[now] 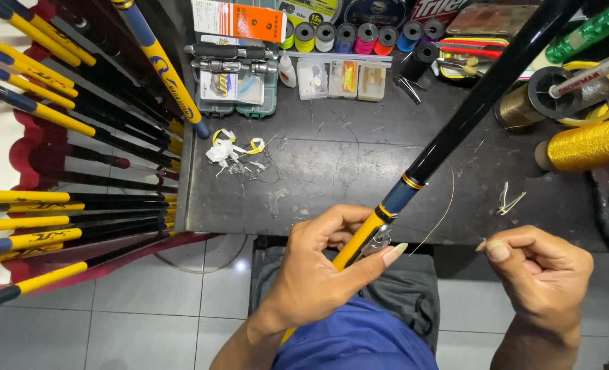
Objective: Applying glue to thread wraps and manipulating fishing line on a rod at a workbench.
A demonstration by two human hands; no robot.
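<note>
I see first the dark tabletop [359,185], scratched and dusty, which fills the middle of the view above a grey tiled floor [147,315]. At the left side stands a rack of fishing rods [65,171], many of them yellow, blue and black, lying almost parallel. Across the right half runs the fishing rod [455,123] that I work on: its black part goes up to the top right corner, then come gold rings, a blue band and a yellow section near my hands. My left hand [325,274] has the fingers closed around this yellow section, and the thumb presses a small metal guide foot [379,240] against the rod. My right hand [540,274] is apart from the rod, at the right edge of the tabletop, and its fingers are pinched narrow on a thin gold thread [445,205], which curves from the rod down toward this hand. At the far right lies a big spool of gold thread [592,144], and beside it a reel of bronze thread [523,103]. At the back edge I see a row of small coloured spools [359,34] and clear plastic boxes [342,79]. Near the middle left of the tabletop lie white and yellow tape scraps [229,151]. A small metal clip [508,200] lies near the right side.
</note>
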